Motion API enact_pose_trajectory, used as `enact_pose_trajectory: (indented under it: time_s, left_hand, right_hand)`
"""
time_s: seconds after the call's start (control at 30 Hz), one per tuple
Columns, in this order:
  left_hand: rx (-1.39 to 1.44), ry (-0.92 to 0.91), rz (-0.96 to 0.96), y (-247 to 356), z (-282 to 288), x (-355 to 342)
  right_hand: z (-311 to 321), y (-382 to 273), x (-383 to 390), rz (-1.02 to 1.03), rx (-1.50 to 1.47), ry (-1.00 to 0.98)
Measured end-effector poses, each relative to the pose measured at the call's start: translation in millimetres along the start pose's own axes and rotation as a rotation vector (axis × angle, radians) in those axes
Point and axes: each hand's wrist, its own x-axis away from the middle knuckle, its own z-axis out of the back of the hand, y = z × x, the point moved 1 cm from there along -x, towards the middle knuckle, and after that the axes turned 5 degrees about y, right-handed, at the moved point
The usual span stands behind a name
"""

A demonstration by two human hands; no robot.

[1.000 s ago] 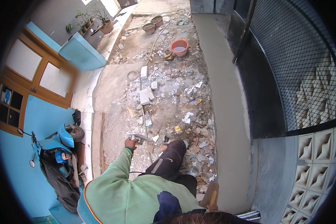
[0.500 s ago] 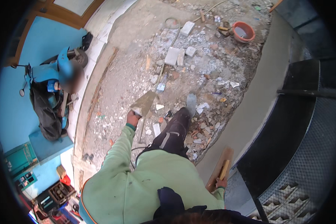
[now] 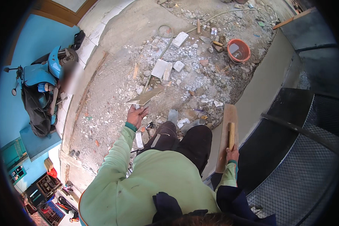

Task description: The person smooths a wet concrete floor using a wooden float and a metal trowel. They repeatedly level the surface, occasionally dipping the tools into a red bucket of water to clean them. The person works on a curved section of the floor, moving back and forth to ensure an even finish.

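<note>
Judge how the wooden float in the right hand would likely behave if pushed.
The wooden float is probably stiff: its long board shows no bend in the right hand. Being flat, it would likely slide rather than roll.

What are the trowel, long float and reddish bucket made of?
Trowel in the left hand: probably metal, thin flat blade, dull sheen. Float in the right hand: likely wood, matte brown board, yellowish handle. Bucket: seemingly plastic, smooth, evenly coloured.
</note>
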Motion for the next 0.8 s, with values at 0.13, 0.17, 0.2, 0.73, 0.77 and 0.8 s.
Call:
enact_pose_trajectory:
  time_s: [0.13, 0.17, 0.2, 0.73, 0.77, 0.8]
  left_hand:
    - [0.007, 0.165, -0.01, -16.6, -3.4, -14.1]
    - [0.012, 0.203, -0.016, -19.2, -9.9, -14.9]
    - [0.06, 0.236, -0.015, -20.3, -20.7, -13.7]
    - [0.15, 0.395, -0.018, -74.8, -276.4, -217.2]
    - [0.13, 0.415, 0.012, -81.0, -300.8, -241.8]
    - [0.12, 0.409, 0.04, -92.0, -313.9, -262.4]
  right_hand:
    - [60.5, -62.6, -108.5, 0.111, 0.11, -0.044]
    - [68.8, -71.0, -135.9, 0.138, 0.096, -0.065]
    - [75.0, -83.1, -172.1, 0.177, 0.079, -0.081]
    - [18.7, -431.3, -477.7, 0.397, 0.039, -0.295]
    - [0.4, -442.6, -499.3, 0.424, 0.04, -0.267]
    - [-16.7, -444.8, -506.4, 0.439, 0.048, -0.264]
